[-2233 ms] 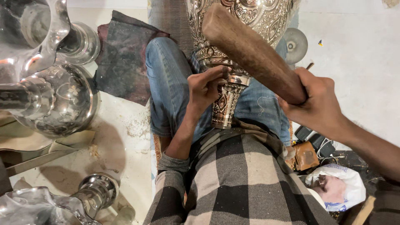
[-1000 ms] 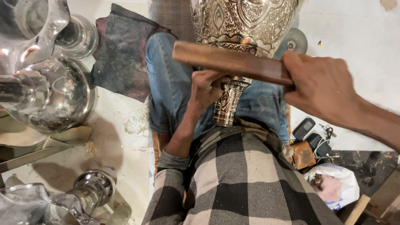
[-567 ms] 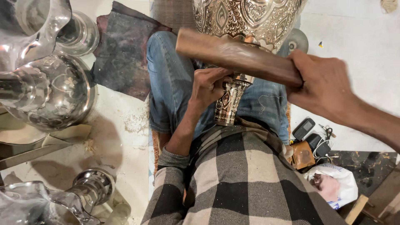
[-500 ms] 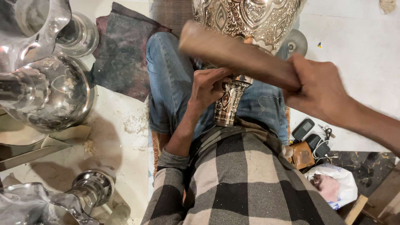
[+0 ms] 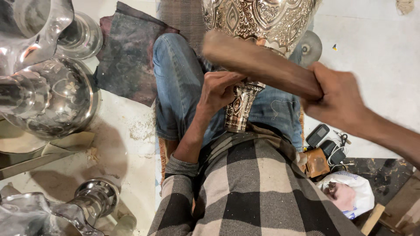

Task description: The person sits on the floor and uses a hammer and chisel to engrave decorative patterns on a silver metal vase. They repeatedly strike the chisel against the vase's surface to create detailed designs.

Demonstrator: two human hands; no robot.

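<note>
They're wearing a chunky checked shirt (image 5: pixel 258 188) in black, grey and beige, with the left sleeve's grey ribbed cuff (image 5: pixel 180 167) pushed up the forearm, plus faded blue jeans (image 5: pixel 179 87). The right forearm is showing bare.

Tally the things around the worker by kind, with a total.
Engraved metal vase in the lap: 1
Shiny silver vessels at left: 3
Wooden mallet: 1
Phones: 2
White plastic bag: 1
Total: 8

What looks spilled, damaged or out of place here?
Pale powdery debris is strewn on the floor left of the knee, and small clutter lies by the right hip. The engraved vase shows no visible damage.
</note>
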